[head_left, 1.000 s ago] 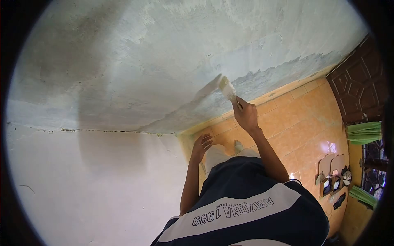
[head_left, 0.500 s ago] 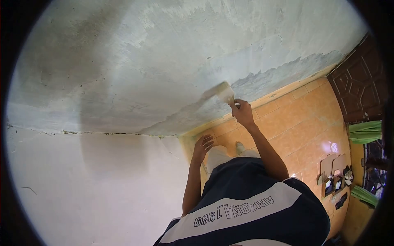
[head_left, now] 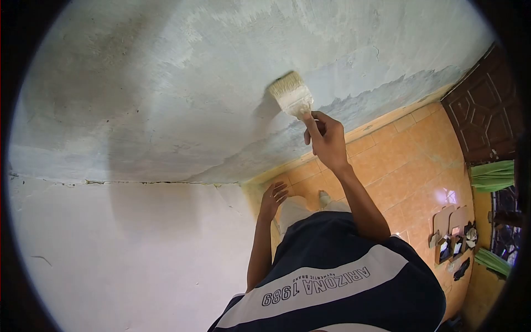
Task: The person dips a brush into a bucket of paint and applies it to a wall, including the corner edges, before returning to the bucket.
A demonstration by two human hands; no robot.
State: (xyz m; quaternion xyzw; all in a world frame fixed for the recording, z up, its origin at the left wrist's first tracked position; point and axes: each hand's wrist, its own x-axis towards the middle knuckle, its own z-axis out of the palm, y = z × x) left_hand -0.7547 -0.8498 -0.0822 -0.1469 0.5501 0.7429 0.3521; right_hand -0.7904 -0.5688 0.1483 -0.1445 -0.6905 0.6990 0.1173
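Note:
My right hand (head_left: 328,141) grips the handle of a wide paint brush (head_left: 293,95). The brush's pale bristles point up and left against the grey patchy wall (head_left: 221,83), and its shadow falls just below and left of it. Darker, damp-looking grey runs along the wall's lower edge. My left hand (head_left: 274,197) hangs near the wall corner with its fingers apart, and nothing shows in it.
A smooth pale wall (head_left: 138,249) meets the grey one at a cracked corner line. Orange tiles (head_left: 387,171) cover the floor. At the right are a brown door (head_left: 484,105), green curtains (head_left: 492,177) and open boxes (head_left: 444,250) with dark items.
My right hand has moved up and slightly left along the wall with the brush, whose bristles now show broadside. My left hand has stayed nearly in place.

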